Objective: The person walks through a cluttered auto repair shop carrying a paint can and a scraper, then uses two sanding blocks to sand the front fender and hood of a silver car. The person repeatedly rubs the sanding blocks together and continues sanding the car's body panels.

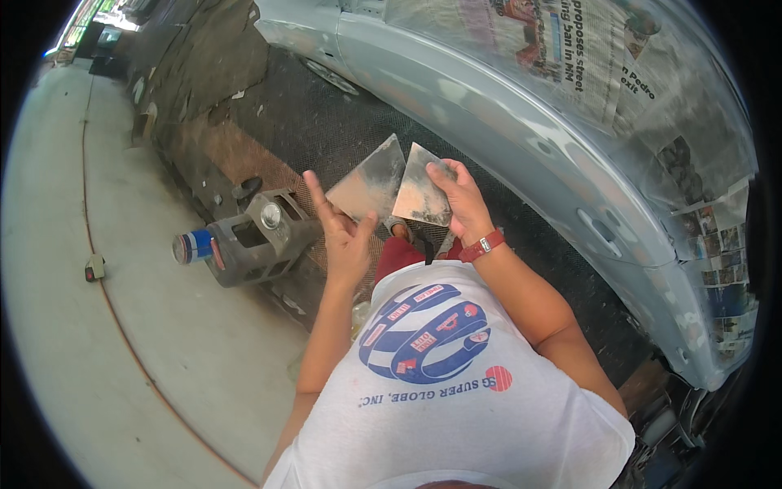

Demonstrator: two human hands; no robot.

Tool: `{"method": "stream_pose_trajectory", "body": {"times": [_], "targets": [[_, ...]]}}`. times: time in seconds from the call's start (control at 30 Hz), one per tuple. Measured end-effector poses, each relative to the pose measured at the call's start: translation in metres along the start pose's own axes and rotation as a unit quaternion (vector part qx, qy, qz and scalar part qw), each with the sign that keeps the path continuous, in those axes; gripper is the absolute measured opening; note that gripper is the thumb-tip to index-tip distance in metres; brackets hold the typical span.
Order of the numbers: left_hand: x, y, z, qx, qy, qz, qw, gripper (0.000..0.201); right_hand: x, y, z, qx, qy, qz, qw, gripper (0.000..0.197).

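Note:
My left hand (346,232) grips a thin flat plate (371,181), its thumb at the near edge and its index finger stretched out to the left. The plate is roughly square, smeared pale and dark grey. Close beside it, my right hand (463,202) pinches a second flat plate (419,191), with the thumb on its upper face. Black and pale smudges cover this one too. The plates' neighbouring edges almost meet; whether they touch, I cannot tell. A red watch (482,244) is on my right wrist.
A grey car body (489,106) with patchy paint curves along the right, its windows covered with newspaper (603,57). At the left, a grey plastic stool (261,236) bears a blue-and-red can (194,246) and a round metallic item (271,215). A cable with a small box (95,267) runs along the pale surface.

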State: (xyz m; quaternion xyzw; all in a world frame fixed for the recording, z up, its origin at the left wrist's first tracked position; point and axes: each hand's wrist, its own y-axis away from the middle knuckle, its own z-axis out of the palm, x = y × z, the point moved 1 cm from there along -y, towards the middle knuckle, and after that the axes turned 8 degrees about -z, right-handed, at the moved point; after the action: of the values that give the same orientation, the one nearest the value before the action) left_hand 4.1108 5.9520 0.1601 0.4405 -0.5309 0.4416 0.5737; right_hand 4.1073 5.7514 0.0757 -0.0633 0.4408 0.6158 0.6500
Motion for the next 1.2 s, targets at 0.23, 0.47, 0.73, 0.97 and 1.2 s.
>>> {"method": "stream_pose_trajectory", "body": {"times": [0.23, 0.47, 0.73, 0.97, 1.2], "targets": [[0.016, -0.005, -0.027, -0.197, 0.337, -0.337, 0.857, 0.078, -0.044, 0.002, 0.023, -0.271, 0.202, -0.054, 0.939, 0.047], [0.034, -0.025, 0.003, -0.041, -0.06, -0.184, 0.98, 0.04, -0.038, -0.016, 0.023, -0.066, 0.18, -0.205, 0.96, 0.043], [0.049, -0.032, 0.026, -0.036, -0.2, -0.117, 0.972, 0.05, -0.036, 0.004, 0.032, -0.086, 0.138, -0.166, 0.973, 0.043], [0.057, -0.026, 0.041, -0.018, -0.19, -0.055, 0.98, 0.056, -0.057, 0.008, 0.044, -0.119, 0.112, -0.185, 0.969, 0.041], [0.063, -0.029, 0.014, -0.103, -0.14, -0.204, 0.963, 0.048, -0.084, 0.019, 0.061, -0.216, 0.271, -0.288, 0.893, 0.039]]}}
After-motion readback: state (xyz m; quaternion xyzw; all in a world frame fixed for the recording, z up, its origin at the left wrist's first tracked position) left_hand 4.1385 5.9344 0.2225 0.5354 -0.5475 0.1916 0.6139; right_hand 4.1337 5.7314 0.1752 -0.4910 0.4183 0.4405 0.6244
